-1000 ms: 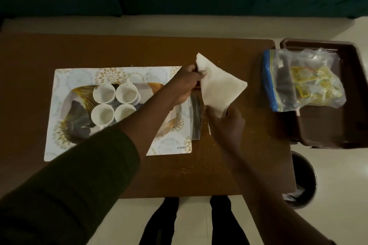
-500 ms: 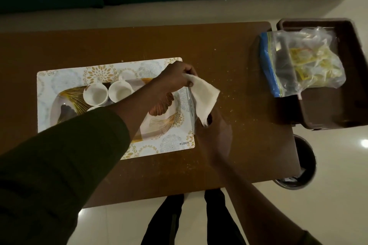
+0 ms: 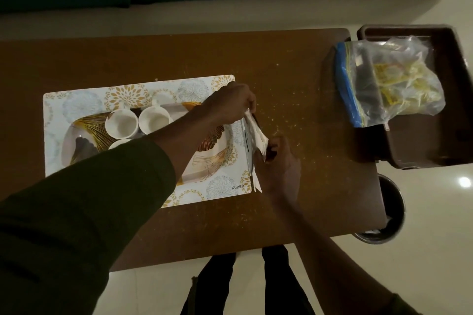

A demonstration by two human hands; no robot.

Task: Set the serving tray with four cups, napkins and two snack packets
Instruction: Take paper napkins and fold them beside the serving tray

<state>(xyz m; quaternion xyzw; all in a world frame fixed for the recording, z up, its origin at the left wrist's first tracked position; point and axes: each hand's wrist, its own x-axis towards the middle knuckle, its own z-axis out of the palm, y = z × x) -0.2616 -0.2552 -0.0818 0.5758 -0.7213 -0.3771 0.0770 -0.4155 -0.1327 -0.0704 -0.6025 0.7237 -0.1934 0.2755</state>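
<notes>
A white napkin point(image 3: 256, 133), folded narrow, is pinched between both hands just past the right edge of the tray. My left hand point(image 3: 228, 105) grips its upper end; my right hand point(image 3: 279, 165) grips its lower end. The serving tray point(image 3: 209, 155), white with gold leaf print, lies on a patterned placemat point(image 3: 76, 103). White cups point(image 3: 122, 123) stand on the tray's left half; two show fully, a third peeks out and my left sleeve hides the rest. A clear zip bag with yellow snack packets point(image 3: 399, 79) lies in a brown bin.
The brown bin point(image 3: 440, 140) stands off the table's right end. A round metal bucket point(image 3: 389, 215) sits on the floor below it. A clear plastic sleeve point(image 3: 247, 151) lies along the placemat's right edge. The brown table point(image 3: 179, 56) carries crumbs. My legs show below.
The napkin was spread open in the air a second ago; both hands have folded it into a narrow strip and lowered it beside the tray's right edge.
</notes>
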